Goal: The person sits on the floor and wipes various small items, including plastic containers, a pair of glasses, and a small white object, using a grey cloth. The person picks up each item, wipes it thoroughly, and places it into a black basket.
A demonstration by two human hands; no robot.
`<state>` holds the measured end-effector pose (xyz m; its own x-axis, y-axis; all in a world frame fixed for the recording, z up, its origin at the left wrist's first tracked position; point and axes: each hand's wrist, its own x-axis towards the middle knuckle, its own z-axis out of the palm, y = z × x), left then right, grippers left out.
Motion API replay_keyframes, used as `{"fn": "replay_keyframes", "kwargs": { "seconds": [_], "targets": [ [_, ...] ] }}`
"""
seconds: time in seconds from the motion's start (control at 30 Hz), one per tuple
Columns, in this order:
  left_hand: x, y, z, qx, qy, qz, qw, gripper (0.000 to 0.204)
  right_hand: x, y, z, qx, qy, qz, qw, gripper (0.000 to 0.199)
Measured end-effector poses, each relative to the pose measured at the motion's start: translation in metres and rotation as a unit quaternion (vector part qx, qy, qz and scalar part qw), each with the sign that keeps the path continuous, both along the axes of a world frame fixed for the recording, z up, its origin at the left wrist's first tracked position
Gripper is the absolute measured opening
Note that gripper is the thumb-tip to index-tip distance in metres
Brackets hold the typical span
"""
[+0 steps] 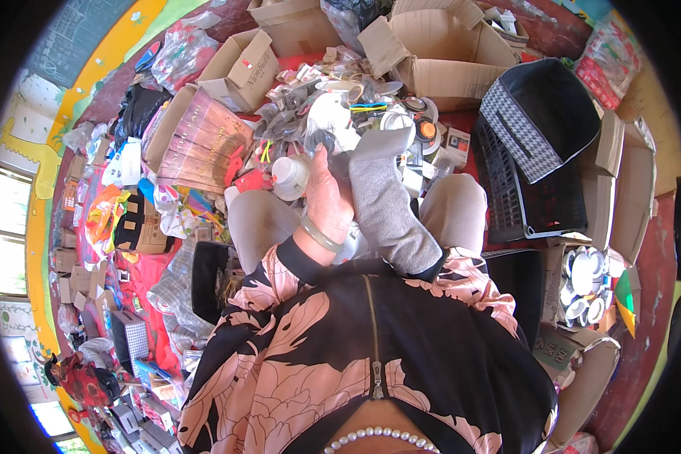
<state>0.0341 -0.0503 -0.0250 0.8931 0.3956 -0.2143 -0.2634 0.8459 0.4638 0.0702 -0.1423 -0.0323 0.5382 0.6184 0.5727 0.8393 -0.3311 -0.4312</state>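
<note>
Left hand (pixel 327 198), bare, fingers closed round small clear plastic piece (pixel 319 141) above lap. Right hand (pixel 374 163) in grey glove, grip hidden: cannot tell. White cup (pixel 289 176) just beside. Piece looks light, thin, crushable; hold by rim.

Colours are going wild here: the jacket sleeve (pixel 280 281) is showing black with big pink flowers, the right hand (pixel 378 175) is wearing a plain grey glove, a pale green bangle (pixel 320 235) is sitting on the left wrist. The bag (pixel 533 113) is showing black with a black-and-white check panel, beside brown cardboard boxes (pixel 439 53) and a white round part (pixel 290 176).
</note>
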Motion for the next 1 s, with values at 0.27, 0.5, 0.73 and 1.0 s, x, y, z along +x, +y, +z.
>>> {"fn": "replay_keyframes", "kwargs": {
  "seconds": [0.27,0.5,0.73,1.0],
  "targets": [
    [0.002,0.028,-0.013,-0.034,-0.111,-0.052,0.992,0.042,0.008,-0.018,0.011,0.190,0.608,0.023,0.770,0.050],
    [-0.003,0.017,-0.015,0.055,-0.109,-0.043,0.992,0.040,-0.006,-0.033,0.044,0.018,0.187,0.082,0.979,0.044],
    [-0.002,-0.009,-0.030,0.177,0.018,-0.005,0.984,0.049,0.009,-0.010,-0.024,-0.006,0.063,-0.001,0.998,0.025],
    [-0.001,-0.003,-0.045,0.354,0.045,0.049,0.933,0.041,0.009,-0.028,0.000,-0.056,0.121,-0.043,0.990,0.022]
  ]
}}
